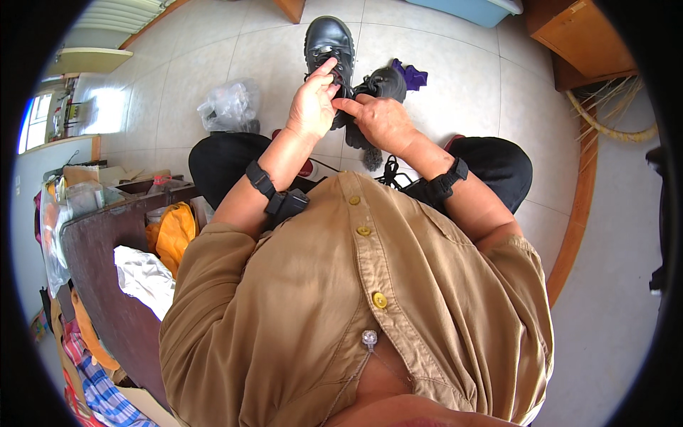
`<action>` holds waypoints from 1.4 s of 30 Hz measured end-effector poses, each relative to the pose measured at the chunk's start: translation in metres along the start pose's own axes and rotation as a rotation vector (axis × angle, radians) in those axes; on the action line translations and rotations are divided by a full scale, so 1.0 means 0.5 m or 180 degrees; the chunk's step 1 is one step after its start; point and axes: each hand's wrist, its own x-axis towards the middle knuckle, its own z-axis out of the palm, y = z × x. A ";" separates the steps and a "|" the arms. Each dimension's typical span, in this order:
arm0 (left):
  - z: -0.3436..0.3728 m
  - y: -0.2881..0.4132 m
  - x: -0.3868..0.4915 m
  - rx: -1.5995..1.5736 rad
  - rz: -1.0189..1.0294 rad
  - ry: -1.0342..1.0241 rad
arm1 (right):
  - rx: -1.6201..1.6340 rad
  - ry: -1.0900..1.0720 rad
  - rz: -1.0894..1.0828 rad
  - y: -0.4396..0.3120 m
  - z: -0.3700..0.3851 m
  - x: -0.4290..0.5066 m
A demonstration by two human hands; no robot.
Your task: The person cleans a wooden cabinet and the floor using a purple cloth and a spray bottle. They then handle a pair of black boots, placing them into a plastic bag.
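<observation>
A black leather lace-up boot (329, 38) stands on the tiled floor, toe away from me. Above its laced opening my left hand (314, 104) is turned palm up, fingers spread, by the black laces (344, 84). My right hand (381, 117) comes in from the other side with its index finger reaching to the left fingertips. Whether it pinches a lace is hidden. Just past the right hand is a second black boot (389, 82), apparently tipped over, with part of it covered by that hand. Grey fuzzy material (372, 159) shows below the right wrist.
Beyond the second boot lies a purple cloth (411, 76). A clear plastic bag (229, 105) sits left of the boots. Wooden furniture (587, 40) and a blue plastic tub (464, 12) stand at the far right. A dark table (90, 251) bearing clutter is close on my left.
</observation>
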 end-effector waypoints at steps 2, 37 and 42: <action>-0.005 -0.001 -0.001 0.0070 -0.0062 -0.0097 | -0.0014 -0.0153 0.0030 0.000 0.008 -0.003; -0.359 0.506 -0.204 0.2296 0.1800 0.1268 | 0.1894 -0.1381 0.1305 0.091 0.082 -0.010; -0.646 0.501 -0.307 0.2501 0.1559 0.2353 | 0.2763 -0.1388 0.1900 0.099 0.107 0.002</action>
